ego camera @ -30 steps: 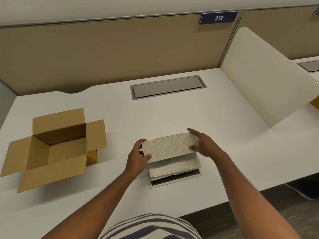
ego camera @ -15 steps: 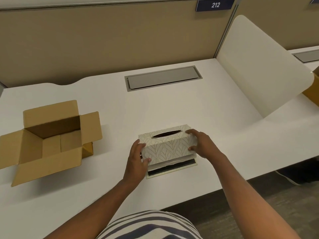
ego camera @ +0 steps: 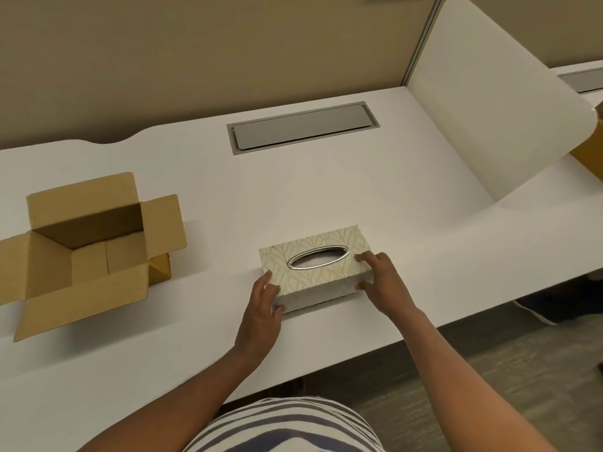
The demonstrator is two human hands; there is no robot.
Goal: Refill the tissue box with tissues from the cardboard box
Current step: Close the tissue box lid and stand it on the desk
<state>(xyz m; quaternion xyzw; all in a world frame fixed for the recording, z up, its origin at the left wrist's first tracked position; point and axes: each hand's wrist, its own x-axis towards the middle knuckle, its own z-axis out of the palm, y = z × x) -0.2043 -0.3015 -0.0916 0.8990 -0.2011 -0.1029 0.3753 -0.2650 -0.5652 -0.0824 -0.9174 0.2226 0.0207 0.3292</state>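
Note:
The tissue box (ego camera: 315,265), a leaf-patterned cover with a silver-rimmed oval slot, sits near the front edge of the white desk (ego camera: 326,190). White tissue shows through the slot. The cover is down over its base, with only a thin strip of base showing at the front. My left hand (ego camera: 264,305) grips the box's left front corner. My right hand (ego camera: 381,278) holds its right end, fingers on the top and side. The brown cardboard box (ego camera: 88,252) stands open at the left, its flaps spread, nothing visible inside.
A grey cable hatch (ego camera: 301,127) is set into the desk behind the tissue box. A white curved divider (ego camera: 489,106) stands at the right, with another cardboard box (ego camera: 592,148) partly visible beyond it. A tan partition wall runs along the back.
The patterned cover came down over the tissue stack and base, which no longer show beneath it. Both hands stayed on its ends. The camera view shifted downward.

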